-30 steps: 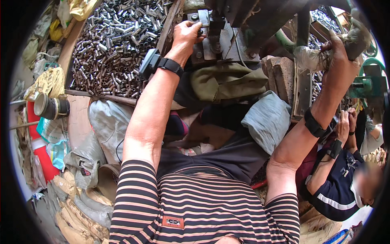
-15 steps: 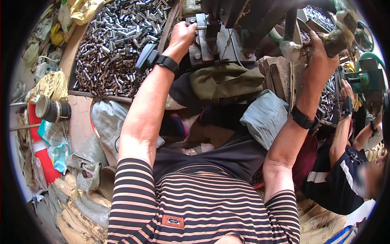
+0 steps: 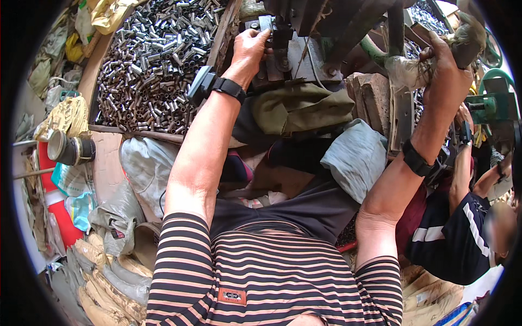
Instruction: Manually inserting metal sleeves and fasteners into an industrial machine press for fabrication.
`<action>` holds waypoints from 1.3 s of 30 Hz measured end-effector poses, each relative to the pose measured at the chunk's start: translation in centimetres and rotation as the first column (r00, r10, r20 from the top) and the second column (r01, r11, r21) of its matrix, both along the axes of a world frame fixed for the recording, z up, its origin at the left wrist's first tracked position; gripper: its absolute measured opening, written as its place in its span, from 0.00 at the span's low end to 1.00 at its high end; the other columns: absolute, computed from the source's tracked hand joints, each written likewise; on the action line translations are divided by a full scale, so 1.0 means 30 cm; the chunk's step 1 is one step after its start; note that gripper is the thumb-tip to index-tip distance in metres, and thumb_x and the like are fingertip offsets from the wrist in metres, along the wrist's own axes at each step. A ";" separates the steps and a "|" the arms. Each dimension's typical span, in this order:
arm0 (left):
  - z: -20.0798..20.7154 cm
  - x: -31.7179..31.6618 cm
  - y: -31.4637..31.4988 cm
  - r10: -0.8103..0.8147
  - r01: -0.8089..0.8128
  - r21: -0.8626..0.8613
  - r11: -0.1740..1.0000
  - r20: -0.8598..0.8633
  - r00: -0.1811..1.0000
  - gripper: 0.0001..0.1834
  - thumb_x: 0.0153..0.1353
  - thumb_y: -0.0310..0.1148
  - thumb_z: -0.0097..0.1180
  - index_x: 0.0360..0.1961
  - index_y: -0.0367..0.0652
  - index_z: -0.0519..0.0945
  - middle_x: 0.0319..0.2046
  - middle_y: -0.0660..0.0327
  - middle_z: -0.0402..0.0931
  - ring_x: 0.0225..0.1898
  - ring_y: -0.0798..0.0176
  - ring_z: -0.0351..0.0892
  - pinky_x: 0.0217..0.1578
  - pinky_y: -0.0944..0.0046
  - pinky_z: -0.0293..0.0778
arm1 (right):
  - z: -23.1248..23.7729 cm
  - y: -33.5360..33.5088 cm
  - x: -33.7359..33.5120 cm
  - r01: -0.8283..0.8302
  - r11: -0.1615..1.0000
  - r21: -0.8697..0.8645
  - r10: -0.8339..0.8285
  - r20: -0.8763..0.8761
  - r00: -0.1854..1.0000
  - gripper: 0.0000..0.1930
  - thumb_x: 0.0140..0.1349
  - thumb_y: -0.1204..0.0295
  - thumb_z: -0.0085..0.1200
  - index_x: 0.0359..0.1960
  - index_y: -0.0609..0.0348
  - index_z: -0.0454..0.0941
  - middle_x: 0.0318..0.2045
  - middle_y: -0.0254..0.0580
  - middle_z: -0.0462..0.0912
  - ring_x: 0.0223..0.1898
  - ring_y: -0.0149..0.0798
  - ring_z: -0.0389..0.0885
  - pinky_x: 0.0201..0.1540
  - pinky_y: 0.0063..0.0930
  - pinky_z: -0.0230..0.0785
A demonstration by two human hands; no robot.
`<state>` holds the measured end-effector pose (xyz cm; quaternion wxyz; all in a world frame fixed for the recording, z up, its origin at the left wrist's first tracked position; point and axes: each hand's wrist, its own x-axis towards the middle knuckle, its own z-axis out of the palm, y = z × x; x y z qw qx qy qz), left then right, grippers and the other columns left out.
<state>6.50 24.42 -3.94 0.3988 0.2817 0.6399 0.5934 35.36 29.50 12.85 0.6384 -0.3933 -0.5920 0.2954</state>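
- One dark round container [image 3: 70, 148] lies far to the left of the left hand [image 3: 251, 53] and closer to the body than it.
- Short metal tubes [image 3: 157, 62] lie heaped in a wooden tray [image 3: 224, 33] just left of the left hand, bright silver at the far side and browner toward the near side.
- A black wristband [image 3: 229, 90] circles the forearm right behind the left hand, with a grey-and-black box on its left side.
- The left hand has its fingers bent and its fingertips at a metal block [image 3: 265, 23]; I cannot tell whether they pinch a piece there.
- That block sits just beyond the left hand's fingertips, on the left part of a dark press [image 3: 348, 27] standing between the two hands.
- An olive cloth [image 3: 302, 110] is bunched to the right of the left hand and nearer the body.
- A light blue cloth [image 3: 356, 158] drapes over the leg, left of the right hand [image 3: 449, 76] and well below it.
- Brown blocks [image 3: 370, 98] are stacked left of the right hand.
- A wrapped bar [image 3: 408, 71] is gripped by the right hand, its clear plastic showing to the left of the fingers.
- A co-worker [image 3: 459, 233] in a dark, white-striped top is nearer the body than the right hand.
- A green machine [image 3: 489, 106] stands just right of the right hand.
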 end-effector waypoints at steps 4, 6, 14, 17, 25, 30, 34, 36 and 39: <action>0.008 0.007 0.010 -0.045 0.049 0.024 0.999 -0.127 0.991 0.14 0.63 0.38 0.51 0.39 0.37 0.77 0.29 0.57 0.79 0.27 0.62 0.81 0.25 0.63 0.72 | -0.105 -0.011 -0.044 0.093 0.989 0.115 -0.076 -0.142 0.987 0.06 0.52 0.77 0.61 0.30 0.66 0.78 0.21 0.37 0.79 0.18 0.28 0.74 0.23 0.20 0.66; 0.007 0.010 0.030 -0.046 0.042 -0.018 0.999 -0.474 0.879 0.14 0.62 0.38 0.50 0.37 0.36 0.77 0.30 0.51 0.79 0.29 0.54 0.81 0.30 0.58 0.74 | -0.247 0.014 -0.069 0.194 0.970 0.147 -0.156 -0.237 0.959 0.06 0.51 0.77 0.61 0.29 0.65 0.78 0.22 0.37 0.79 0.22 0.28 0.76 0.27 0.21 0.68; -0.006 -0.144 -0.015 -0.051 -0.015 -0.074 0.997 -0.810 0.584 0.22 0.62 0.48 0.51 0.35 0.34 0.78 0.26 0.51 0.77 0.28 0.54 0.76 0.30 0.57 0.69 | -0.047 -0.011 0.003 -0.059 0.998 -0.002 0.059 -0.077 0.995 0.04 0.52 0.77 0.62 0.27 0.63 0.80 0.21 0.33 0.79 0.22 0.24 0.74 0.27 0.18 0.64; 0.052 -0.115 -0.052 -0.084 0.060 -0.115 0.992 -0.212 0.974 0.19 0.62 0.45 0.54 0.38 0.37 0.76 0.24 0.64 0.73 0.22 0.73 0.72 0.22 0.72 0.64 | 0.006 -0.015 0.021 -0.082 0.993 -0.081 0.080 -0.027 0.996 0.05 0.54 0.76 0.60 0.29 0.63 0.78 0.21 0.34 0.77 0.22 0.27 0.74 0.27 0.21 0.66; 0.003 -0.095 -0.045 -0.181 0.171 0.190 0.967 0.041 0.983 0.12 0.63 0.30 0.52 0.43 0.33 0.72 0.38 0.53 0.78 0.38 0.58 0.83 0.38 0.66 0.80 | 0.017 -0.001 0.015 -0.102 0.992 -0.072 0.100 -0.036 0.994 0.06 0.53 0.77 0.60 0.30 0.66 0.78 0.21 0.37 0.77 0.22 0.28 0.75 0.26 0.21 0.66; -0.027 -0.094 -0.035 -0.136 0.122 0.130 0.984 0.104 0.985 0.12 0.63 0.35 0.54 0.40 0.37 0.74 0.34 0.56 0.79 0.35 0.62 0.82 0.35 0.68 0.79 | -0.005 0.005 0.015 -0.071 0.997 0.000 0.071 0.019 0.997 0.06 0.53 0.79 0.60 0.31 0.67 0.78 0.22 0.37 0.78 0.22 0.28 0.75 0.26 0.21 0.67; -0.019 -0.049 -0.029 -0.123 0.114 0.080 0.990 0.119 0.985 0.12 0.63 0.39 0.55 0.38 0.40 0.76 0.32 0.61 0.78 0.30 0.66 0.81 0.29 0.70 0.76 | -0.023 -0.007 0.004 -0.028 1.000 0.006 0.028 -0.025 0.999 0.06 0.53 0.79 0.60 0.31 0.67 0.79 0.21 0.37 0.78 0.22 0.28 0.75 0.25 0.21 0.67; -0.015 -0.034 -0.024 -0.101 0.099 0.051 0.994 0.051 0.994 0.15 0.63 0.43 0.55 0.37 0.40 0.77 0.30 0.63 0.78 0.27 0.69 0.79 0.27 0.70 0.74 | -0.022 -0.001 0.002 -0.039 0.999 0.012 0.040 -0.035 0.999 0.05 0.52 0.78 0.60 0.30 0.66 0.79 0.21 0.37 0.78 0.21 0.28 0.75 0.25 0.21 0.66; -0.026 -0.025 -0.016 -0.071 0.071 -0.008 0.997 -0.219 0.973 0.18 0.64 0.45 0.53 0.37 0.37 0.78 0.28 0.64 0.78 0.24 0.70 0.78 0.25 0.69 0.73 | -0.032 0.010 -0.004 0.001 0.998 0.063 -0.001 0.002 1.000 0.04 0.53 0.79 0.60 0.30 0.66 0.79 0.21 0.38 0.78 0.20 0.29 0.75 0.24 0.20 0.66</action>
